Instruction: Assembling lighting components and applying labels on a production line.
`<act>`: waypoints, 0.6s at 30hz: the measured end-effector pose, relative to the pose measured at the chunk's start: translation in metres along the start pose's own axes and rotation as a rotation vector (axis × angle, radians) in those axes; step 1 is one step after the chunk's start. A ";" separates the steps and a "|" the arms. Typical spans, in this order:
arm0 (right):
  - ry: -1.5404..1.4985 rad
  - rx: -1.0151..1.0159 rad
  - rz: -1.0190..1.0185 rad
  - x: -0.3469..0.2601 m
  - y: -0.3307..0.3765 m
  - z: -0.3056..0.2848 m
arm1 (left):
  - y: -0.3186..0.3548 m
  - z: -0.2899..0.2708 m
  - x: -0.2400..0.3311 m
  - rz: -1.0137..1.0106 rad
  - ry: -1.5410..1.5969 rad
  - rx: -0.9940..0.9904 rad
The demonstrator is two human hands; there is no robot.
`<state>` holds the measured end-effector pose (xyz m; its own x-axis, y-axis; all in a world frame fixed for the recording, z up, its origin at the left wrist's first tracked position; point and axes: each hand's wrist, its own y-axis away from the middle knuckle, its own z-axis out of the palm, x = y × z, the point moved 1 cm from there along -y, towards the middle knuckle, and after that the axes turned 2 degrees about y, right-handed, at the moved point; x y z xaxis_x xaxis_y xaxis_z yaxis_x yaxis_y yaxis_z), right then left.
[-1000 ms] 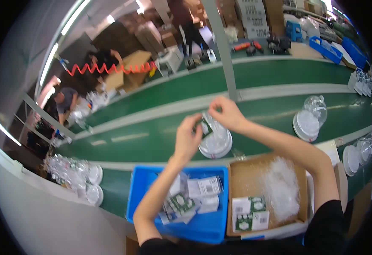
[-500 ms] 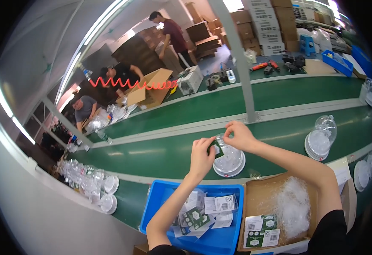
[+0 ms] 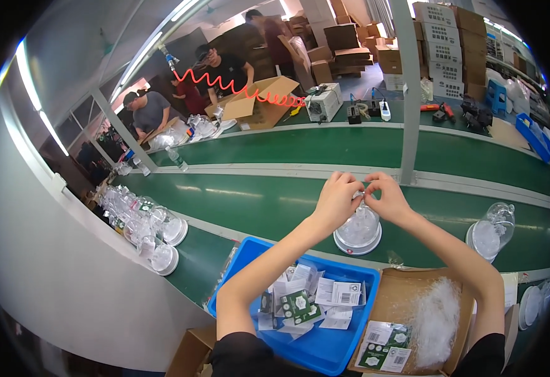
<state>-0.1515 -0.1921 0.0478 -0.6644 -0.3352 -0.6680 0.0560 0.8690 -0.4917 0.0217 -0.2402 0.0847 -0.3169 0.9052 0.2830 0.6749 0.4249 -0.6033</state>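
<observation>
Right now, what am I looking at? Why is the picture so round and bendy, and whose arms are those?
The picture comes from a small camera worn on a person's head, looking down. Its lens sees very wide, so straight lines bend near the edges. The two bare arms coming up from the bottom belong to that person. Their left hand and right hand meet, fingertips together, over a clear round plastic dome on a white base. What the fingers pinch is too small to tell. The dome stands on a long green conveyor belt. Another clear dome sits further right. Close to the person are a blue plastic bin of small printed cards and a brown cardboard box holding clear plastic bags. Far behind, other people work beside an open cardboard carton.
</observation>
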 end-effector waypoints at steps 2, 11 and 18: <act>0.006 0.005 -0.015 -0.002 -0.002 -0.001 | -0.002 -0.001 0.000 0.059 -0.054 -0.029; -0.046 0.035 -0.135 -0.009 -0.002 0.002 | -0.013 -0.007 -0.007 0.017 -0.098 -0.194; 0.090 0.075 -0.327 -0.021 -0.008 0.003 | -0.012 -0.013 -0.009 0.013 -0.041 -0.229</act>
<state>-0.1359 -0.1928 0.0645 -0.7189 -0.5552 -0.4182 -0.1182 0.6905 -0.7137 0.0248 -0.2533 0.0988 -0.3310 0.9118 0.2432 0.8110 0.4066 -0.4206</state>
